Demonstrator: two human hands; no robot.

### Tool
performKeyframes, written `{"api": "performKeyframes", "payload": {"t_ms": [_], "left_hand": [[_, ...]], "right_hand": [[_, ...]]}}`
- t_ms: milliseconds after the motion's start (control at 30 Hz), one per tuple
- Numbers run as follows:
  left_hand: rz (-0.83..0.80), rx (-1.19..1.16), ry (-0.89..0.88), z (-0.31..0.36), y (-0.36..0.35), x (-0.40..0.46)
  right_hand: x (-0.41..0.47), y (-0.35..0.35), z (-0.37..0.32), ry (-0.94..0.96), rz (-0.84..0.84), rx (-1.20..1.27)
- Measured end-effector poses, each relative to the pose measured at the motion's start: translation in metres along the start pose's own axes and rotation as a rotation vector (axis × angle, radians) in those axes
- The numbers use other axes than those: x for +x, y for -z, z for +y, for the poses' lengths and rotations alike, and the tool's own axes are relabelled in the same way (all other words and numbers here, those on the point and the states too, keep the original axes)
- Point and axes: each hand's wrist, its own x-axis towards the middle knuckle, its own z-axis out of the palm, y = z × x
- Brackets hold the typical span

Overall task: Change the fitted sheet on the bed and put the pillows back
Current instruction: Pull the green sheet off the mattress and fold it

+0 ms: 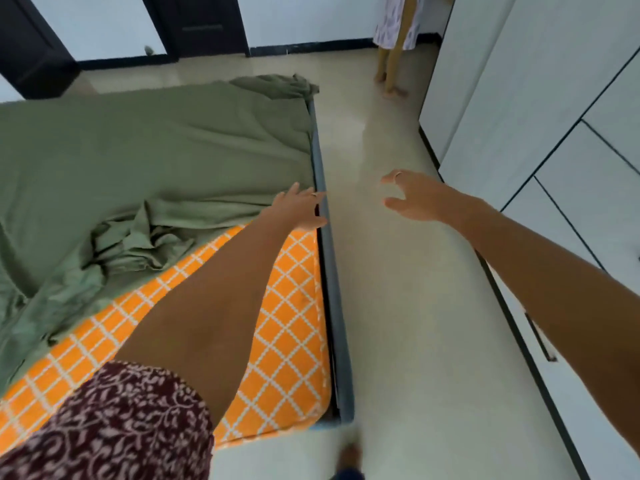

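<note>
The left hand [302, 210] has its fingers spread and nearly straight, tips at the edge of the green sheet [145, 157] where it meets the bed's side rail [320, 174]. It grips nothing; whether the fingertips touch the cloth I cannot tell. The right hand [414, 199] hangs over the floor [391, 306] at about three o'clock from the left one, fingers loosely curled like a claw, thumb apart, holding nothing.

The green sheet covers the far part of the mattress, from about nine o'clock round to twelve, with a bunched heap of folds [138, 233] near the middle left and a rumpled corner [277, 85] at the far end of the rail. The near part of the mattress [287, 334], orange with a white lattice, lies bare toward six o'clock. No pillows are in view.

The step in hand looks to be taking hold of the sheet's side edge to draw it toward the bare end. It would go best if both hands pinched the hem well apart along the rail, then pulled low and evenly toward six o'clock, so the heap of folds feeds out rather than drags. The corner should be hooked over only once the slack is out.

Outward from the fingers, the left forearm runs straight from the patterned sleeve [114, 427] at seven o'clock up across the orange mattress. The right arm reaches in from four o'clock, alongside the white cupboards [554, 133], elbow nearly straight.
</note>
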Motion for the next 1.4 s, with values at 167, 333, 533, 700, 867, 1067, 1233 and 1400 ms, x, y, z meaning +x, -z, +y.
{"api": "performKeyframes", "payload": {"t_ms": [167, 333, 533, 700, 867, 1067, 1233, 1400], "left_hand": [[0.031, -0.159, 0.17, -0.008, 0.025, 0.067], [0.141, -0.301, 0.134, 0.034, 0.074, 0.145], [-0.004, -0.131, 0.089, 0.048, 0.106, 0.202], [-0.056, -0.157, 0.185, 0.019, 0.126, 0.275], [-0.033, -0.221, 0.289, -0.015, 0.16, 0.364], [-0.054, -0.306, 0.378, -0.059, 0.192, 0.443], [-0.102, -0.292, 0.511, -0.119, 0.207, 0.505], [-0.058, -0.333, 0.576, -0.197, 0.217, 0.581]], "right_hand": [[0.056, 0.024, 0.004, 0.176, -0.032, -0.05], [0.108, 0.066, 0.026, 0.281, -0.061, -0.138], [0.189, 0.098, 0.084, 0.3, -0.088, -0.225], [0.277, 0.11, 0.129, 0.31, -0.129, -0.282], [0.388, 0.137, 0.158, 0.418, -0.113, -0.386], [0.51, 0.166, 0.168, 0.401, -0.184, -0.243], [0.618, 0.174, 0.139, 0.51, -0.196, -0.186], [0.74, 0.166, 0.106, 0.545, -0.23, -0.209]]}}
